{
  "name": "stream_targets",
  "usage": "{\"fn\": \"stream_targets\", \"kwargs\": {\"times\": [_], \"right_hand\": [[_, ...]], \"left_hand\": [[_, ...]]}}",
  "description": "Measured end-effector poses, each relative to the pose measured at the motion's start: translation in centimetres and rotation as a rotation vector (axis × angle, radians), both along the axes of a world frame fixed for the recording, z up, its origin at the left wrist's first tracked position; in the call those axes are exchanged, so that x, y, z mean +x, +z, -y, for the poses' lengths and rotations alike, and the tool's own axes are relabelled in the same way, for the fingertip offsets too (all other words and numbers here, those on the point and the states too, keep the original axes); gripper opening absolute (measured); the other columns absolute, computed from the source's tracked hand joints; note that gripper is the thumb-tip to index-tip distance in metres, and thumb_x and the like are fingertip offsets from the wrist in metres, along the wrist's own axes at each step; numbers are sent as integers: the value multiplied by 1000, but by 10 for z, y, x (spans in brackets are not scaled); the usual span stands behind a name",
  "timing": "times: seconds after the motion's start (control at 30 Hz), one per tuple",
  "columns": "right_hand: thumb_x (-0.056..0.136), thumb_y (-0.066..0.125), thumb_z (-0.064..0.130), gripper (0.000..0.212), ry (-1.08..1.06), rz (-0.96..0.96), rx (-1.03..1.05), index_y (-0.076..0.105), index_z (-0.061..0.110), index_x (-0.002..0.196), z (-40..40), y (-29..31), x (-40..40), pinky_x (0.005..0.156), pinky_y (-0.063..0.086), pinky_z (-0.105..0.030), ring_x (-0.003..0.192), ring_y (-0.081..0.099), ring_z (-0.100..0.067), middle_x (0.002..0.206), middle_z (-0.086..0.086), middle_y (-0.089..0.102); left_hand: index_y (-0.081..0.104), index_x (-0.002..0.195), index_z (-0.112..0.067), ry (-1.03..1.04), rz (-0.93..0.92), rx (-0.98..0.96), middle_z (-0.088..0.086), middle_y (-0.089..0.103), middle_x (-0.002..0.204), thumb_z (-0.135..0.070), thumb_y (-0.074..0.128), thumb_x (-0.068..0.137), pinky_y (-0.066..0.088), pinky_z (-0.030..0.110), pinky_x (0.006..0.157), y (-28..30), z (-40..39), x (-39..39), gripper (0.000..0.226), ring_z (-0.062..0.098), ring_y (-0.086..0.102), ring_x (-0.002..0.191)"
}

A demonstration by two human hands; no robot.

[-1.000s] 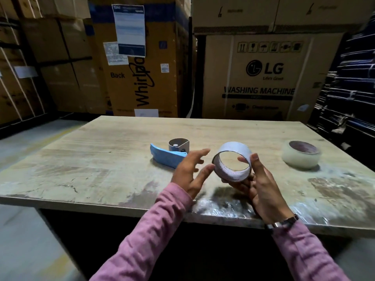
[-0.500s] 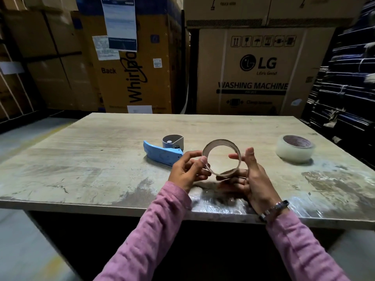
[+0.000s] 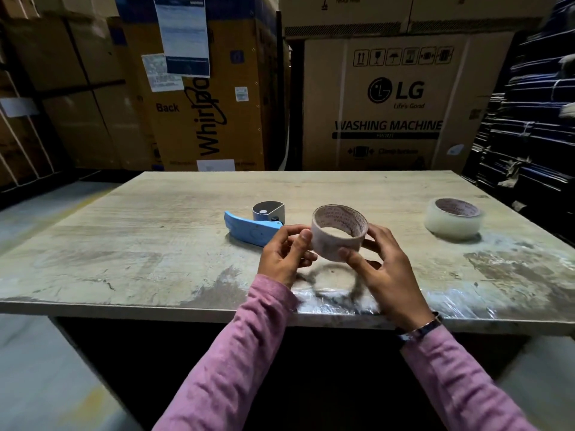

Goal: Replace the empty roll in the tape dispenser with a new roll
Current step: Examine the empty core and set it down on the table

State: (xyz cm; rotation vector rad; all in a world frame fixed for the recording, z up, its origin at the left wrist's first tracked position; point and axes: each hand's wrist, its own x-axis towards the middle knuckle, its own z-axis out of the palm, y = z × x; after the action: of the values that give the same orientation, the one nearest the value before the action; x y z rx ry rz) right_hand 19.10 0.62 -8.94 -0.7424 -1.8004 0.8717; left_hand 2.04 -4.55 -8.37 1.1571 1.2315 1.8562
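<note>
I hold the empty cardboard roll core (image 3: 333,242) a little above the table, its opening tilted up and away from me. My right hand (image 3: 384,272) grips it from the right and below, thumb on its front wall. My left hand (image 3: 284,255) touches its left side with thumb and fingertips. The tape dispenser (image 3: 253,227), blue handle and grey metal drum, lies on the table just behind my left hand with no roll on it. A full roll of clear tape (image 3: 453,218) lies flat at the table's right.
The worn wooden table (image 3: 155,244) has a shiny taped patch along its near edge. Large cardboard appliance boxes (image 3: 385,98) stand behind it. Dark stacked goods (image 3: 535,126) fill the right side. Bare concrete floor lies to the left.
The core has turned in my hands from facing me edge-on to tilting its opening upward. My left hand has closed onto its left side. The dispenser and full roll have stayed put.
</note>
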Motion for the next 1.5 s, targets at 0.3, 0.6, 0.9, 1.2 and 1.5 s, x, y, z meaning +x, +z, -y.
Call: {"fn": "stream_targets", "kwargs": {"times": [0.3,0.6,0.9,1.2,1.5], "right_hand": [[88,66,52,41,10,-98,-142,70,23,117,-3,-3,5,80,60,-35,107,69,-13,114,2,73],[86,61,64,50,21,-125,-197,73,23,113,-3,-5,3,80,55,-34,92,71,-6,104,4,77],[83,66,57,52,62,-175,-249,67,23,122,0,-4,1,78,61,-55,86,74,-36,89,-14,75],[88,61,51,46,50,-119,-188,58,31,130,-1,-3,3,79,62,-40,91,73,-19,104,-1,75],[89,63,48,54,52,-44,-125,52,35,140,1,0,6,91,58,-49,112,67,-9,125,5,68]], "left_hand": [[54,107,-12,-32,-210,-21,9,68,103,-32,76,67,53,21,78,-6,0,3,50,17,67,96],[55,119,-22,-43,-326,-46,0,67,110,-52,71,59,49,11,73,-3,3,4,69,8,64,101],[62,88,-30,25,-92,-111,1,65,81,-60,68,48,53,31,69,0,1,0,50,13,61,73],[61,105,-29,-30,-197,-91,0,68,103,-53,74,53,55,29,82,-3,1,-2,58,16,66,97],[59,114,-19,-74,-200,-42,1,69,105,-44,75,57,52,23,81,-5,1,-4,64,13,67,96]]}}
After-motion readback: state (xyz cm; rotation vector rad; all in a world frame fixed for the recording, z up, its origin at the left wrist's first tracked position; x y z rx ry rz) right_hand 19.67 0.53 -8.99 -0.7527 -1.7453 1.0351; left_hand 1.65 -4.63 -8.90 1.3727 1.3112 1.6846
